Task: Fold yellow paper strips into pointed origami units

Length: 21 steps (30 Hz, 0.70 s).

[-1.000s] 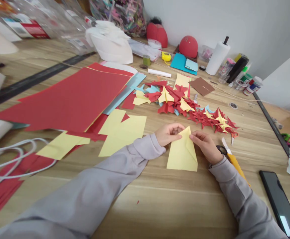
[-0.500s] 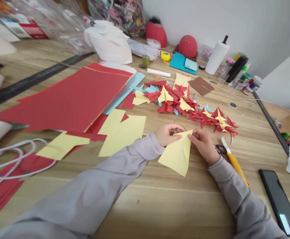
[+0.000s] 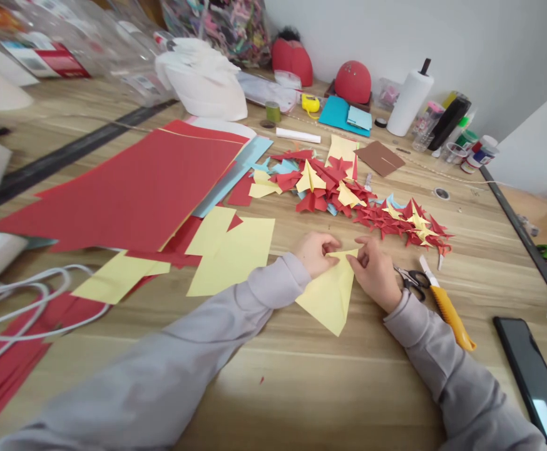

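Note:
A creased piece of yellow paper [image 3: 330, 297] hangs between my two hands, its lower corner pointing toward me. My left hand [image 3: 316, 252] pinches its upper left part. The fingers of my right hand [image 3: 374, 272] close on the upper right corner. Beyond the hands lies a pile of folded red, yellow and blue paper pieces [image 3: 325, 181], with a second cluster of red and yellow folded stars [image 3: 407, 222] to its right. Flat yellow sheets [image 3: 231, 257] rest left of my hands.
Large red sheets [image 3: 127, 181] cover the left side. Black scissors [image 3: 414, 280] and an orange-handled cutter [image 3: 452, 316] lie beside my right hand, a phone [image 3: 531, 376] farther right. A white cable [image 3: 43, 294] loops at the left. Bottles and containers stand at the back right.
My right hand has shifted slightly left, closer to my left hand. The paper's top edge has folded more, and its lower corner has swung left. More of the scissors shows.

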Tool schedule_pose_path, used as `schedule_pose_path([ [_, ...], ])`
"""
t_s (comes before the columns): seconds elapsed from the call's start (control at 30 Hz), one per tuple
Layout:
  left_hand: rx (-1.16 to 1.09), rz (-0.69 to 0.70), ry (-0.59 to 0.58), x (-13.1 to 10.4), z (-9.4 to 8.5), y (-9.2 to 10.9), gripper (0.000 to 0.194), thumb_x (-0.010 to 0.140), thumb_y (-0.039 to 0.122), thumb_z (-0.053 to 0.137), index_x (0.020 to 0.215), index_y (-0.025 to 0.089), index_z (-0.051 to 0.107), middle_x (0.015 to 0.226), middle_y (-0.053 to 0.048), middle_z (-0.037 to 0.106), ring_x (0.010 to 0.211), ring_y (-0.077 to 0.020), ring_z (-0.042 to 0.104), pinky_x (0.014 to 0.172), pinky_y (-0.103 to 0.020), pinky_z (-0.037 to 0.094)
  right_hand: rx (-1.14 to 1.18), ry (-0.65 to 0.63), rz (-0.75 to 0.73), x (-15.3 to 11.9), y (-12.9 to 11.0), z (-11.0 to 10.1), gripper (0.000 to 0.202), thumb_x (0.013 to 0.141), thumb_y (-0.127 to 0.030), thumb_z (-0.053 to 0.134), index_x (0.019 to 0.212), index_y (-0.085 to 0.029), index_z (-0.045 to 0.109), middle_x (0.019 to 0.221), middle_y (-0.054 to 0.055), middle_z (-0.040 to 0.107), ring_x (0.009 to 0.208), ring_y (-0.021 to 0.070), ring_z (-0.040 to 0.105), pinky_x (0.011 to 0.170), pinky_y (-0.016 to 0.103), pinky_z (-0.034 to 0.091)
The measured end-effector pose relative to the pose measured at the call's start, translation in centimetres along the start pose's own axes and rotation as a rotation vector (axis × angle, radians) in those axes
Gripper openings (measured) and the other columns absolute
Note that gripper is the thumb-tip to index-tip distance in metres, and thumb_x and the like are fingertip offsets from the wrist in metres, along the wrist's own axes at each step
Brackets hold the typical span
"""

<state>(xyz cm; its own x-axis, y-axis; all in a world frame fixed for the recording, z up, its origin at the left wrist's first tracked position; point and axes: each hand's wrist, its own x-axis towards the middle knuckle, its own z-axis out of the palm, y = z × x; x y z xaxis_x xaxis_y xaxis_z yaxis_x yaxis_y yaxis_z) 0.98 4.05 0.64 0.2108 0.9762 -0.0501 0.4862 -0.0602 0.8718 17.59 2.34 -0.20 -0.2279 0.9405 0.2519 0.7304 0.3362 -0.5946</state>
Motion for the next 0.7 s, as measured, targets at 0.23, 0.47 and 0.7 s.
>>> schedule_pose_path([
  [0.23, 0.577, 0.306, 0.003, -2.2, 0.5, 1.7, 0.017, 0.071, 0.008, 0.047, 0.074, 0.014, 0.064, 0.075, -0.006, 0.058, 0.07, -0.0158, 0.055, 0.067, -0.029, 0.047, -0.279, -0.044, -0.14, -0.5, -0.8, 0.0, 0.009, 0.082, -0.021, 0.049, 0.087, -0.017, 0.055, 0.065, 0.002, 0.057, 0.061, 0.0161, 0.053, 0.056, 0.026, 0.034],
  [0.47, 0.842, 0.435, -0.009, -3.4, 0.7, 2.3, 0.023, 0.077, 0.009, 0.042, 0.074, 0.014, 0.064, 0.073, -0.006, 0.058, 0.068, -0.0156, 0.055, 0.065, -0.028, 0.046, -0.32, -0.045, -0.205, -0.6, -0.6, -0.1, 0.015, 0.083, -0.02, 0.05, 0.074, -0.018, 0.061, 0.074, 0.005, 0.059, 0.071, 0.0171, 0.053, 0.063, 0.028, 0.037],
  [0.7, 1.024, 0.54, 0.042, -4.5, 0.8, 2.5, 0.021, 0.077, 0.008, 0.045, 0.072, 0.015, 0.063, 0.065, -0.005, 0.053, 0.065, -0.0175, 0.053, 0.057, -0.029, 0.042, -0.183, -0.087, -0.306, -0.3, 0.3, -0.9, 0.015, 0.083, -0.02, 0.051, 0.086, -0.019, 0.066, 0.089, 0.006, 0.061, 0.084, 0.019, 0.051, 0.075, 0.031, 0.038],
])
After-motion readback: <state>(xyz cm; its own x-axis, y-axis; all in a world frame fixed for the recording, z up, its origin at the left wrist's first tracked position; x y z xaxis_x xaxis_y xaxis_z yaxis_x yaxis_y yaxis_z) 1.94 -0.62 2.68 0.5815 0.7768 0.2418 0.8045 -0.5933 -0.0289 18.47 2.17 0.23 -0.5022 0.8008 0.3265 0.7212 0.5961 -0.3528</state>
